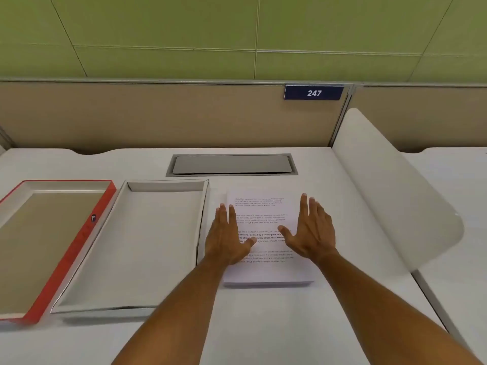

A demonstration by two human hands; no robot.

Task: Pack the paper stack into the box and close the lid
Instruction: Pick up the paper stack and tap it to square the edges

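A stack of printed white paper [266, 272] lies flat on the white desk, right of centre. To its left sits an open white box [147, 246] with nothing inside. Further left lies the red-edged lid [79, 241], inner side up. My left hand [228, 235] hovers over the stack's left edge, fingers spread, thumb over the text. My right hand [312, 230] hovers over the stack's right edge, fingers apart. Neither hand holds anything.
A grey cable hatch [232, 164] is set into the desk behind the paper. A white curved divider panel [395, 196] rises at the right of the desk. A beige partition with a "247" sign [313, 93] stands along the back.
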